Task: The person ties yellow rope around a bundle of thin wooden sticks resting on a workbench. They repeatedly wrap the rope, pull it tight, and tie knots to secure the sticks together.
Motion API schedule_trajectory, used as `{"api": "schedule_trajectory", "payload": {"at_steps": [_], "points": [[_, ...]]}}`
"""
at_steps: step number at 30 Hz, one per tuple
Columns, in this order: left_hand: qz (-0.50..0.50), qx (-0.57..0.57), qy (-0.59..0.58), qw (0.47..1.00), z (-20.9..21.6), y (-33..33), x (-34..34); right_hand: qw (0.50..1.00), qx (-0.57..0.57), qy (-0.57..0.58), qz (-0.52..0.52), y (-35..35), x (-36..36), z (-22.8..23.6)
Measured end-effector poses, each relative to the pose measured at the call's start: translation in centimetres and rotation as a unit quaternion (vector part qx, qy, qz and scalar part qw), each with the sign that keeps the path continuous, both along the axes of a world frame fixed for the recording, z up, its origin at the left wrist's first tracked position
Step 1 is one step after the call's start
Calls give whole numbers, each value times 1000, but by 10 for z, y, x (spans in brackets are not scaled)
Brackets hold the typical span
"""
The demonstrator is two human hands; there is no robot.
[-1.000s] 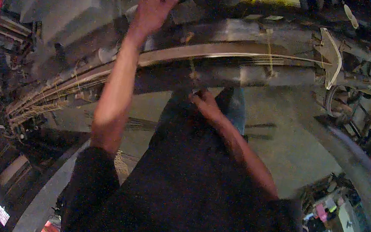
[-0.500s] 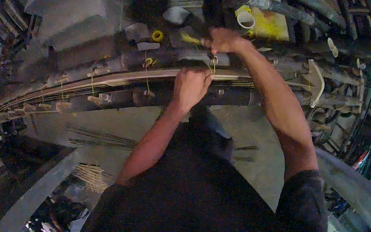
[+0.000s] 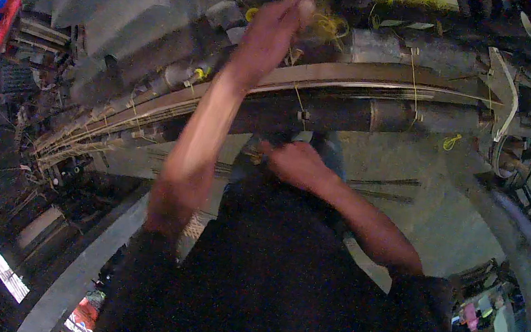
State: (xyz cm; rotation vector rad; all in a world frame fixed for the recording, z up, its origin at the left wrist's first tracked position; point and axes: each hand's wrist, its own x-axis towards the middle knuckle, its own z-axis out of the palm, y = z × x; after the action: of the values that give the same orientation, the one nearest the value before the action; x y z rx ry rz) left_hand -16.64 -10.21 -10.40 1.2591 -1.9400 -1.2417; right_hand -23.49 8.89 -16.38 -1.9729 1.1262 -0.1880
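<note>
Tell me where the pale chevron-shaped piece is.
On the right of the head view, the pale chevron-shaped piece sits at the right end of the long thin strips, up and right of the right hand.

The strips [image 3: 353,83] look like wood, smooth, with a faint sheen. The pipe [image 3: 338,114] seems dull, dark metal with a worn surface. The tie [image 3: 416,85] resembles slim cord. The shirt [image 3: 284,272] is matt cloth; the floor [image 3: 436,219] looks like matt concrete.

Long, bowed strips [image 3: 355,73] beneath yellow string [image 3: 415,84]
</note>
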Motion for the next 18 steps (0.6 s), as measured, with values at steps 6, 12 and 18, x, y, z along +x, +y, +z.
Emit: {"api": "schedule_trajectory", "payload": {"at_steps": [6, 12, 18], "points": [[63, 156, -49, 985, -101, -56, -3, 997, -56, 38, 49, 10, -2, -46], [-70, -56, -259, 962, -54, -120, 158, 907, 206, -320, -180, 52, 32, 46], [2, -41, -92, 995, -19, -33, 253, 944, 117, -147, -271, 15, 132, -19]]}}
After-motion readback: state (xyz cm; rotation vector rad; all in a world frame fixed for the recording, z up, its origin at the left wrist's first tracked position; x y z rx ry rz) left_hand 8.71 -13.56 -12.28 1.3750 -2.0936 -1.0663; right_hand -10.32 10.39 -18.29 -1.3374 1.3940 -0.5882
